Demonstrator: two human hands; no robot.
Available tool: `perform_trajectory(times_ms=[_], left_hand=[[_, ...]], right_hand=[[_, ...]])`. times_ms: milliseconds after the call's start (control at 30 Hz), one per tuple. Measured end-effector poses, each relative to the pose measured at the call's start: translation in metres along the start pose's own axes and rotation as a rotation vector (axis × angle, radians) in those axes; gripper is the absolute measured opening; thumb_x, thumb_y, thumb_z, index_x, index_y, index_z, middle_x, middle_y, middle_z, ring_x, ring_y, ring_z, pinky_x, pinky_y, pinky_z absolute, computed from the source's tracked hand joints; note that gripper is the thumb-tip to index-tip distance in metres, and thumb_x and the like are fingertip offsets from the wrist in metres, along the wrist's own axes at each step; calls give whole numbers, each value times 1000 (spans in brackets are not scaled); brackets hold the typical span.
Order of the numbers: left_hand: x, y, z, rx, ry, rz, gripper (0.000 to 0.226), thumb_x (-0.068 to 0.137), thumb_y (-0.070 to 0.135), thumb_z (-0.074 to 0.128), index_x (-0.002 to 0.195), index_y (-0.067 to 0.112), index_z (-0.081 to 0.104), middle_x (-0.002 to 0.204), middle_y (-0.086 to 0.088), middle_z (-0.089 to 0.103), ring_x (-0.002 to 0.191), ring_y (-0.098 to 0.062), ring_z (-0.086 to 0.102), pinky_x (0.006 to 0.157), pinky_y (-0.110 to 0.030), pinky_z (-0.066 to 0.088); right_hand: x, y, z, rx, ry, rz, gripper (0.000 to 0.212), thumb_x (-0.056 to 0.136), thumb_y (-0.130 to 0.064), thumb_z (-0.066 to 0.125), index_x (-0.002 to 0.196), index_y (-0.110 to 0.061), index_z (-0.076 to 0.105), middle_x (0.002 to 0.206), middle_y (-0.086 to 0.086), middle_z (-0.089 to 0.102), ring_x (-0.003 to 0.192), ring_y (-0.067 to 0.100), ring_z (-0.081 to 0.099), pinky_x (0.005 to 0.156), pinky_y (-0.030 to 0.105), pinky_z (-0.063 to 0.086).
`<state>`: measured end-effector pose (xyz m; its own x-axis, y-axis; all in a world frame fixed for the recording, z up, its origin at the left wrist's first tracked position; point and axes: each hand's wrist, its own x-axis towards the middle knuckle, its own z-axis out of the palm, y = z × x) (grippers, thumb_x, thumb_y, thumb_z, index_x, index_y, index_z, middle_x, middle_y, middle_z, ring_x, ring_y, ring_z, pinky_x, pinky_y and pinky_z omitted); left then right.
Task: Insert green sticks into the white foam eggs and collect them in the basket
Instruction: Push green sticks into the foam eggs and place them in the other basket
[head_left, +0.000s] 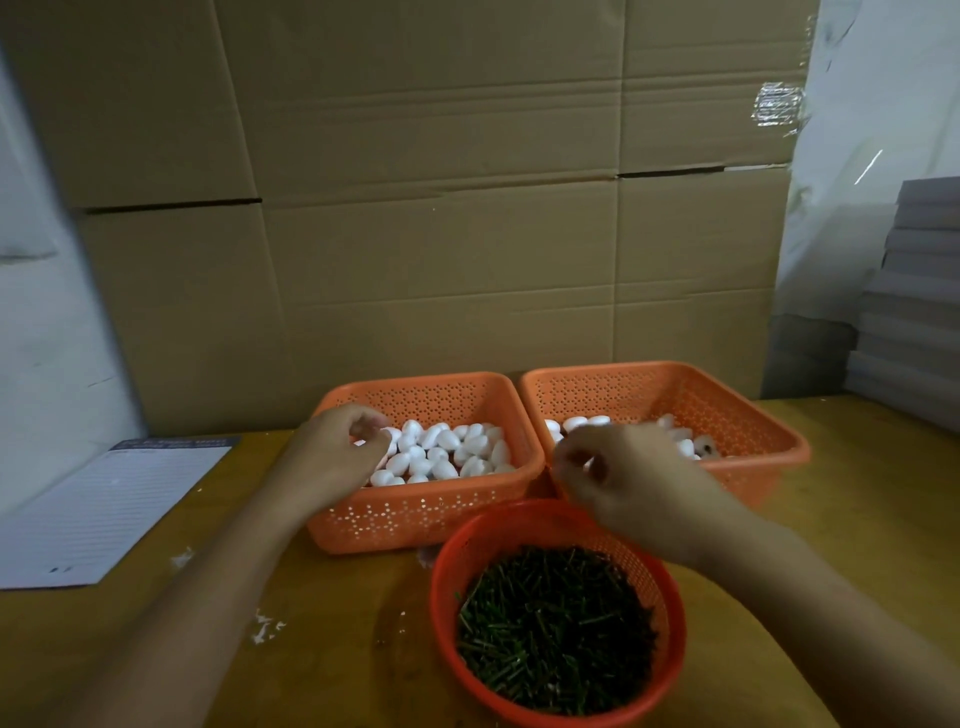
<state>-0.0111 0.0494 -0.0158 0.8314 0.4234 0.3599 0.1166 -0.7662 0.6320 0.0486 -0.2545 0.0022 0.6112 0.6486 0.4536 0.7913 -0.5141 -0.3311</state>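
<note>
Foam eggs (441, 449), white and heaped loosely, fill the left orange basket (415, 512), and my left hand (337, 452) sits over that basket's left side with its fingers curled in toward the thumb at the edge of the pile; I cannot tell whether an egg is caught between them, since the fingertips blur into the white shapes. My right hand (618, 473) hangs over the gap between the two rectangular baskets, just above the near-left corner of the right orange basket (748, 431), its fingers bunched together as if pinching, though what they grip, if anything, is too blurred for me to name. That right basket holds a smaller scatter of eggs, partly hidden behind the hand. Just below my right wrist stands a round red basket (670, 649) piled with short green sticks (556, 629), set in front of the two orange ones. All three rest on a yellowish wooden desk (322, 649) with a few white crumbs on it. Off to the left lies a lined paper sheet (104, 514). Behind everything rises a wall of cardboard boxes (441, 208), with stacked grey boards (914, 301) at the far right.
</note>
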Motion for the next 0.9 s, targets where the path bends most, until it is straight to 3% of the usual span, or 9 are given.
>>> perform_trajectory(times_ms=[100, 167, 233, 333, 400, 500, 600, 733, 900], left_hand=[[4, 1, 4, 57, -53, -15, 13, 92, 26, 65, 97, 38, 62, 96, 25, 60, 102, -9, 59, 84, -28, 44], [7, 4, 5, 99, -134, -35, 13, 92, 26, 66, 99, 37, 63, 101, 16, 64, 102, -11, 61, 88, -32, 48], [11, 10, 5, 147, -214, -49, 14, 91, 26, 67, 103, 33, 67, 105, 10, 67, 102, -12, 62, 82, -28, 47], [22, 19, 5, 249, -359, -35, 27, 88, 23, 71, 114, 29, 70, 111, 7, 69, 99, -11, 64, 77, -25, 48], [28, 25, 7, 298, -501, -65, 33, 88, 24, 73, 120, 30, 68, 114, 9, 67, 99, -11, 65, 85, -29, 54], [37, 28, 14, 404, -663, -61, 37, 89, 31, 71, 126, 32, 67, 126, 9, 64, 116, -15, 62, 102, -38, 51], [42, 28, 18, 421, -715, -26, 25, 93, 34, 63, 116, 40, 70, 133, 11, 62, 117, -13, 61, 104, -40, 49], [46, 28, 23, 490, -744, -41, 38, 95, 30, 62, 133, 36, 62, 146, 4, 47, 125, -20, 55, 106, -43, 47], [42, 23, 27, 596, -759, 8, 35, 98, 30, 57, 129, 46, 61, 137, 1, 52, 124, -24, 50, 107, -47, 44]], right_hand=[[-5, -16, 8, 48, -450, -136, 27, 92, -44, 63, 118, -34, 67, 107, -20, 68, 90, -9, 59, 75, 9, 44], [-8, -18, 15, -31, -666, -164, 43, 90, -51, 64, 130, -38, 59, 125, -18, 62, 105, -4, 56, 80, 11, 41], [-11, -20, 18, -84, -778, -159, 48, 89, -53, 64, 135, -40, 55, 134, -18, 56, 118, 5, 54, 91, 23, 46], [-12, -22, 17, -92, -818, -163, 47, 89, -48, 65, 134, -39, 57, 138, -16, 51, 124, 10, 51, 101, 34, 47], [-12, -24, 17, -100, -825, -179, 45, 90, -45, 65, 133, -37, 58, 139, -14, 48, 126, 11, 48, 103, 34, 45], [-11, -24, 17, -106, -835, -156, 41, 91, -45, 63, 131, -39, 58, 137, -13, 46, 125, 11, 47, 100, 33, 45], [-11, -24, 17, -104, -845, -144, 38, 93, -43, 62, 130, -40, 57, 137, -12, 45, 124, 12, 47, 98, 32, 46], [-11, -24, 18, -93, -840, -145, 36, 93, -42, 63, 129, -39, 58, 135, -11, 46, 124, 13, 47, 99, 34, 46], [-11, -23, 20, -82, -834, -142, 35, 93, -42, 63, 127, -40, 59, 133, -11, 47, 122, 14, 48, 97, 34, 47]])
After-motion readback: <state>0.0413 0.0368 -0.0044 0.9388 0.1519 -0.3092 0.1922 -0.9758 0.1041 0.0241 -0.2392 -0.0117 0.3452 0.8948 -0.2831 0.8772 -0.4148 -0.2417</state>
